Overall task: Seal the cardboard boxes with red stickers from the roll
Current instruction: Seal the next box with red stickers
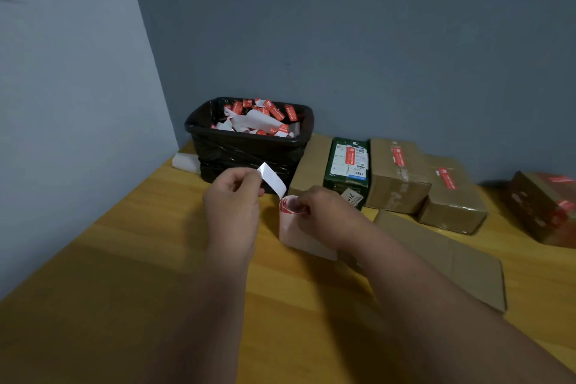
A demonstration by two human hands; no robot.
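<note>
The right hand point(324, 212) grips the small roll of red stickers on pale backing paper point(291, 207) above the yellow wooden table point(124, 259); the left hand point(232, 193) pinches the white, glossy loose strip end point(271, 179), seemingly peeled backing. The paper looks light, limp and easily creased, so a corner pinch suits it. Beyond, the flat brown cardboard sheet point(452, 259), then stickered brown cardboard boxes point(402, 178) and a black lined bin of scraps point(249, 137)
</note>
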